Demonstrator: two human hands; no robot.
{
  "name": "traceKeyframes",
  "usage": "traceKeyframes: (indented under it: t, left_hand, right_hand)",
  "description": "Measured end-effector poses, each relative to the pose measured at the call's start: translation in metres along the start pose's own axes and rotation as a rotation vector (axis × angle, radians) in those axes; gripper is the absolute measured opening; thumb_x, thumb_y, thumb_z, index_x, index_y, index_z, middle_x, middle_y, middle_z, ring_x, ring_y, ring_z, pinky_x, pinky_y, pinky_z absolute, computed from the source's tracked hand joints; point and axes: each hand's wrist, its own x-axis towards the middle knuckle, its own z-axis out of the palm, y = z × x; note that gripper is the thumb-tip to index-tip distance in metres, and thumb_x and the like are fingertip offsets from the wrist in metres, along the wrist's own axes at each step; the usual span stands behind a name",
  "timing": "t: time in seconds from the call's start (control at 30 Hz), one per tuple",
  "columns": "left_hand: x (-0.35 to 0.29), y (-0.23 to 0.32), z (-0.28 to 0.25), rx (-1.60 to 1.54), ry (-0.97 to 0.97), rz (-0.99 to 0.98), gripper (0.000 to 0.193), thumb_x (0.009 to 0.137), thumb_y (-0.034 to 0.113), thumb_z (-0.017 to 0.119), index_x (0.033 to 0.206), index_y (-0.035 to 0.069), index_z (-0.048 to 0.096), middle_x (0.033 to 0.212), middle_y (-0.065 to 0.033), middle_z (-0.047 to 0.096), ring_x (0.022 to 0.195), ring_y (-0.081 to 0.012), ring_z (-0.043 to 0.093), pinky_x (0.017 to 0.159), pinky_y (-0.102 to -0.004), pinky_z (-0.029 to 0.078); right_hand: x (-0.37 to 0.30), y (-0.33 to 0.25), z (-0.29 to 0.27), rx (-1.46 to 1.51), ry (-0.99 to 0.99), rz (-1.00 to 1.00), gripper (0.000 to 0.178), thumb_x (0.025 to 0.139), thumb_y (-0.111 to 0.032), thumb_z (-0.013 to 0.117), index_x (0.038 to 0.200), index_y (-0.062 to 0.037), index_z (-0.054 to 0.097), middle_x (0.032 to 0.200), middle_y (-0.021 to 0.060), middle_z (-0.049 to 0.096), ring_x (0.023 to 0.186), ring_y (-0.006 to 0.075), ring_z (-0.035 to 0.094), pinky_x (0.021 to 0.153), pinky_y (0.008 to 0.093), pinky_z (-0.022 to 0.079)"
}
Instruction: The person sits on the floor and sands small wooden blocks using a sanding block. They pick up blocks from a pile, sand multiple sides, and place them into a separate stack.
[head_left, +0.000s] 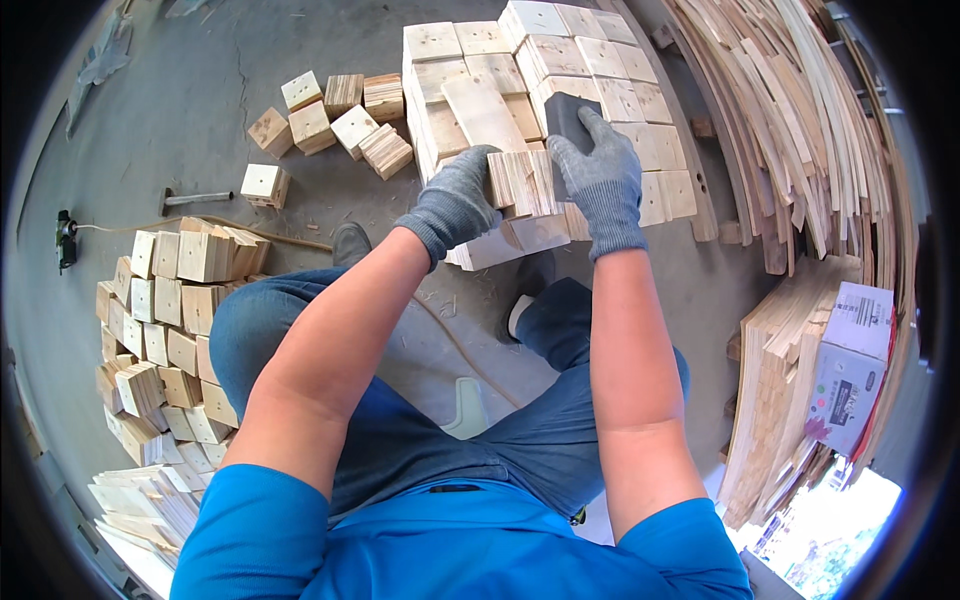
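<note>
While a layered wooden block [522,184] is held above the near side of a stack of blocks [605,62], its banded side, made up of thin pale and brown plies, is turned upward. By the left grip [460,198], gloved in grey ribbed knit, the layered wooden block is clasped at its left side, the fingertips being hidden. By the right grip [603,172], gloved alike, a dark grey block [568,115], matt and straight-edged, is pinched between thumb and fingers, just beyond the layered piece. The stack is composed of squared pale timber, set in close rows, its smooth faces marked with grain and small dark spots; a flat rectangular board [482,112] is laid aslant on it.

Loose blocks [311,128]: cuboid, some plain-faced, some banded, scattered on the grey concrete floor [330,42]. Hammer [196,199]: straight grey shaft, laid near a single block [263,183]. Pile of blocks [168,308]: stacked at the left in uneven tiers. Cord [452,338]: slender, tan, curved across the floor. Long strips [785,110]: thin, wooden, heaped lengthwise at the right. Carton [850,365]: box-shaped, white and pale purple, placed beside stacked planks [775,390].
</note>
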Motion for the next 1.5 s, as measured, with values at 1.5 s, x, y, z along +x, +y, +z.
traceKeyframes:
  t: [1.5]
  left_hand:
    - [-0.002,0.011,-0.003,0.042,-0.049,-0.133,0.074,0.070,0.016,0.093,0.137,0.011,0.061,0.123,-0.0177,0.075,0.117,-0.0355,0.073,0.102,-0.0413,0.059]
  right_hand:
    - [-0.012,-0.014,0.010,-0.106,-0.110,-0.016,0.062,0.089,-0.039,0.081,0.144,-0.0154,0.069,0.129,0.0258,0.069,0.124,0.0442,0.066,0.109,0.0541,0.052]
